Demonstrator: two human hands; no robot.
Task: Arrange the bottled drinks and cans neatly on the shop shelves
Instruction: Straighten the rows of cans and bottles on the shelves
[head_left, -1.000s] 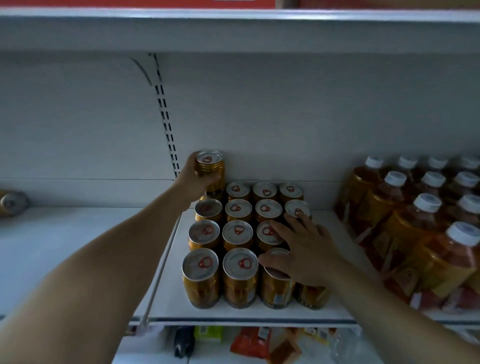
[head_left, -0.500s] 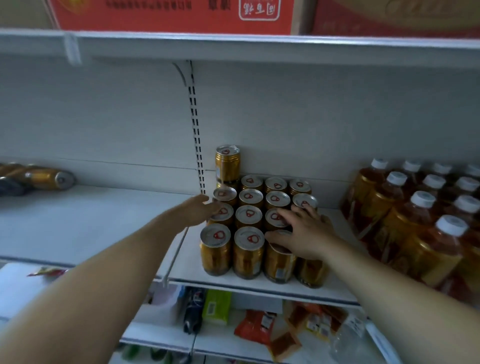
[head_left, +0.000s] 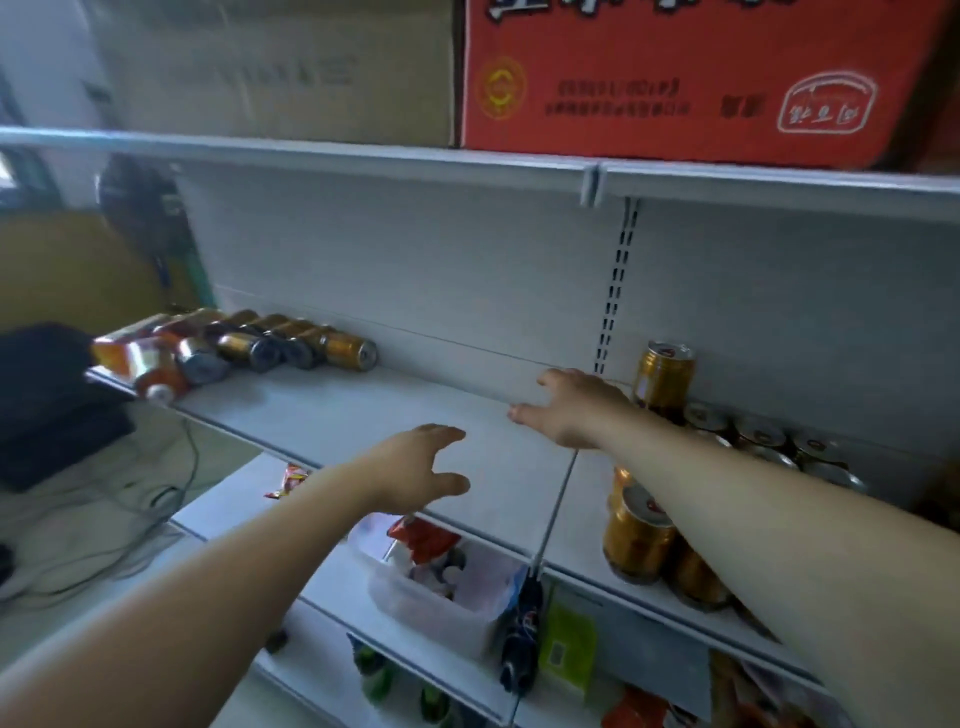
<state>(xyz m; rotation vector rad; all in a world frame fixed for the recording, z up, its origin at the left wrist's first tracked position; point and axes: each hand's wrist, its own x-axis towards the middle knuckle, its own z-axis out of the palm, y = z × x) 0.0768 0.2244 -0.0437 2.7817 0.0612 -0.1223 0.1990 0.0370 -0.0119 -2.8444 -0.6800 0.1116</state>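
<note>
Both of my hands hang empty over the bare white shelf (head_left: 363, 415). My left hand (head_left: 415, 473) has its fingers spread above the shelf's front part. My right hand (head_left: 576, 405) is open further back, just left of the upright gold cans (head_left: 636, 540). One gold can (head_left: 667, 376) stands stacked on the block's back row against the wall. My right forearm hides much of that block. At the shelf's far left end lie several gold cans (head_left: 291, 343) on their sides, along with some orange and white ones (head_left: 145, 364).
A red carton (head_left: 675, 78) and a brown box (head_left: 270, 67) sit on the shelf above. Below are a clear plastic tub (head_left: 441, 592) of snacks, a green packet (head_left: 566, 639) and small bottles. A dark object (head_left: 47, 400) and cables lie at the left.
The view has swung left. My left hand let go of the stacked can and moved left over the bare shelf. My right hand left the can tops and followed.
</note>
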